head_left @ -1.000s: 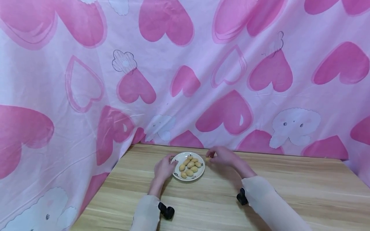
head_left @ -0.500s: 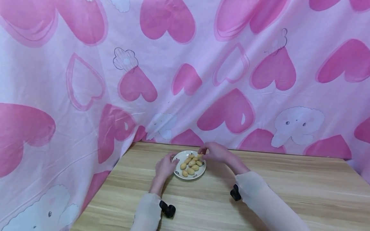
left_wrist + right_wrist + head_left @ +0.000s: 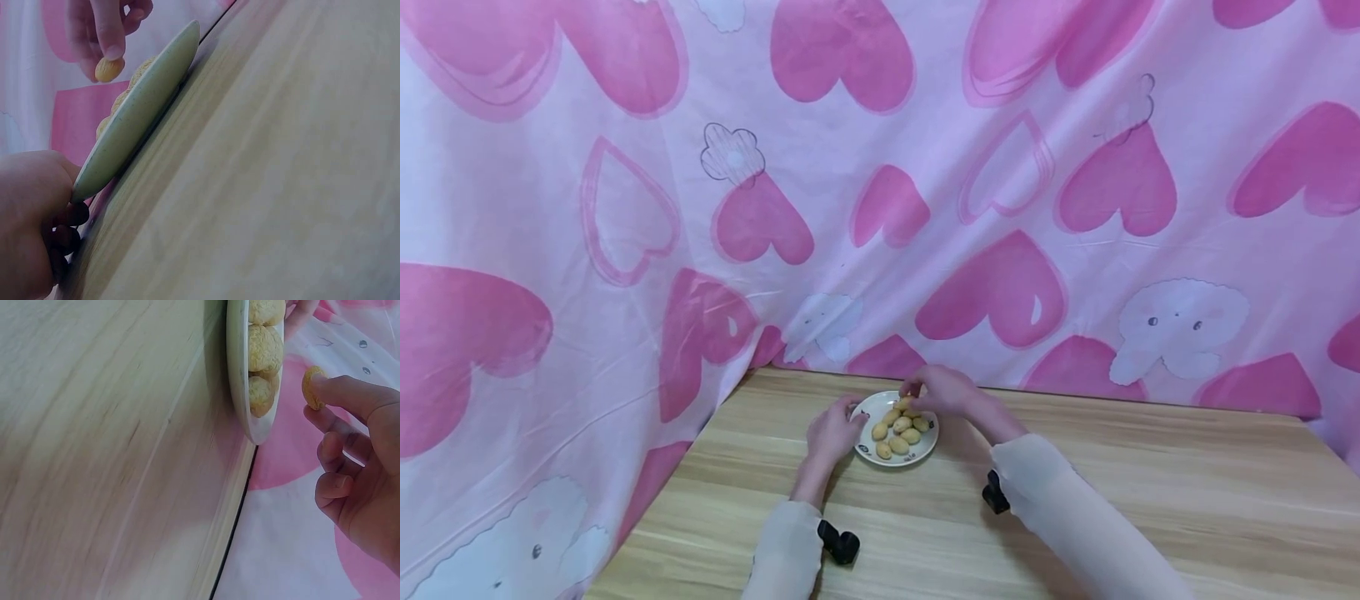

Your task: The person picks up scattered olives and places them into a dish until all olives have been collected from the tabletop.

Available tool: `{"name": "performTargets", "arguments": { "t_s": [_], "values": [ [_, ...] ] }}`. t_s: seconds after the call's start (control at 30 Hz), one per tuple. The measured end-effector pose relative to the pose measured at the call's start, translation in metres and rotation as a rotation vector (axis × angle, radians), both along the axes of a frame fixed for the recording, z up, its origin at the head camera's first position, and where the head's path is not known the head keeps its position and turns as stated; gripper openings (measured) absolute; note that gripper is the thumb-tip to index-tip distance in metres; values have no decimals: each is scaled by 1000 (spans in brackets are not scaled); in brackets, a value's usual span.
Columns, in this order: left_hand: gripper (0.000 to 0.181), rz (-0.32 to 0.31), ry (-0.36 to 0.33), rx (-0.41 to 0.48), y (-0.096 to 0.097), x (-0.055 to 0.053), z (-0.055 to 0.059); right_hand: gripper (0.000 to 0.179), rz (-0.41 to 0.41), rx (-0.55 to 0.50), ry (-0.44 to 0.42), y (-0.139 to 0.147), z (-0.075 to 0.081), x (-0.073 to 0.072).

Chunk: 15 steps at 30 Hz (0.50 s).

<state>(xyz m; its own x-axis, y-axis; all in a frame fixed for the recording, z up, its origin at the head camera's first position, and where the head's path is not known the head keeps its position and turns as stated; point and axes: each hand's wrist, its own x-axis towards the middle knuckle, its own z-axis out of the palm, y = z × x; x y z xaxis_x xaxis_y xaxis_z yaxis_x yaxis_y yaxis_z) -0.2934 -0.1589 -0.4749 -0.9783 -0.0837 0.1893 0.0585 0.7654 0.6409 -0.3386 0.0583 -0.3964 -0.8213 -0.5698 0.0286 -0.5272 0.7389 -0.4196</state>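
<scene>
A small white plate [image 3: 872, 455] with dark marks on its rim lies near the table's back edge. On it are several oval, yellow-tan, wrinkled pieces [image 3: 899, 445], like small nuts or dried fruits. My left hand [image 3: 830, 431] grips the plate's left rim, thumb over the edge and the other fingers curled low beside it in the left wrist view. Above the plate's far right part, my right hand [image 3: 947, 392] pinches one more such piece [image 3: 313, 388] between thumb and index finger. Its other fingers are loosely bent, and the left wrist view shows the piece [image 3: 109, 69] apart from the heap.
The wooden table [image 3: 1150, 483] stretches far to the right and toward me. Right behind it hangs a pink cloth [image 3: 880, 292] with hearts, which also comes down along the left side. A black camera is strapped to each sleeve [image 3: 786, 546].
My right hand has moved left with the pinched piece, from beside the plate's right rim to over the plate. My left hand keeps its hold on the rim.
</scene>
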Motion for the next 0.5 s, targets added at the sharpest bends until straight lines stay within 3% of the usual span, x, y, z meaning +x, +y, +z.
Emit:
{"name": "performTargets", "arguments": {
  "t_s": [0.5],
  "values": [
    [33, 8, 35, -9, 0, -1, -3, 14, 28, 61, -6, -27, -2, -10]
  ]
}}
